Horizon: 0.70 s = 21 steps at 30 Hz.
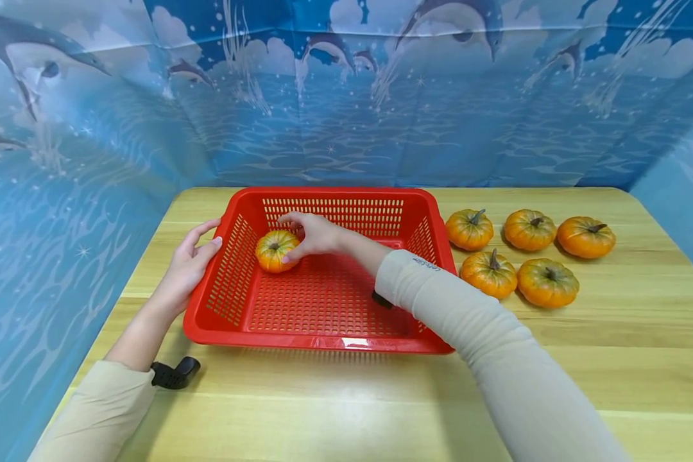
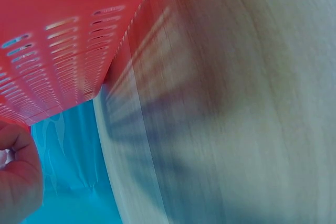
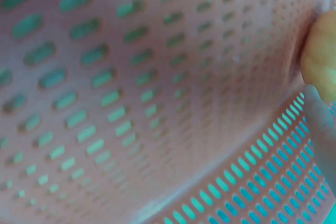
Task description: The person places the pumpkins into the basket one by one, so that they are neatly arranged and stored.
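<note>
A red plastic basket (image 1: 323, 343) with slotted walls stands on the table. At its left rim, my left hand (image 1: 186, 273) grips the edge, thumb on top. The left wrist view shows the curled fingers of this hand (image 2: 18, 169) beside the basket's wall (image 2: 68, 61). Inside the basket, near its left end, sits a small orange pumpkin (image 1: 276, 249) with a greenish top. My right hand (image 1: 319, 236) reaches in from the right and holds it, thumb on its near right side and fingers at its far side. In the right wrist view, one fingertip (image 3: 311, 92) meets the pumpkin (image 3: 320, 56).
Right of the basket, several more pumpkins lie on the wooden table (image 1: 629, 359) in two rows, the nearest being a pumpkin (image 1: 489, 276) close by the basket's right wall. A blue dolphin-print curtain (image 1: 346, 128) hangs behind the table and along its sides.
</note>
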Tool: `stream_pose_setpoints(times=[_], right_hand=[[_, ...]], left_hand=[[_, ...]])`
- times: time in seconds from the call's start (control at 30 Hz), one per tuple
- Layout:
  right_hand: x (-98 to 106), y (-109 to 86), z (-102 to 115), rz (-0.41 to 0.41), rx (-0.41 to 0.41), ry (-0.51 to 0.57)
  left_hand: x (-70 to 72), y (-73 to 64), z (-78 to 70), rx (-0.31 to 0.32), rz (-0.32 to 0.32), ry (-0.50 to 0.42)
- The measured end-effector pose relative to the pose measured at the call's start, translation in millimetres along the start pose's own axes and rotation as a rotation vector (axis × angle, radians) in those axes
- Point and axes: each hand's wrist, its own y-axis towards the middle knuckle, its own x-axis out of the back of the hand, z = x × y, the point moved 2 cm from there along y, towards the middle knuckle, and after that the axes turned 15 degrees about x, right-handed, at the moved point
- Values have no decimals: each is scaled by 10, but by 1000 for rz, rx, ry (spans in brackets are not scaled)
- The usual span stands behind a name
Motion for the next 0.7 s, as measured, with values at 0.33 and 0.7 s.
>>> stream_pose_setpoints(times=[0.33,0.7], right_hand=[[243,-122,162,-28,44,117],[463,-331,354,-131,112,206]], left_hand=[[-9,-7,0,6,0,2],[-20,-18,1,13,-5,10]])
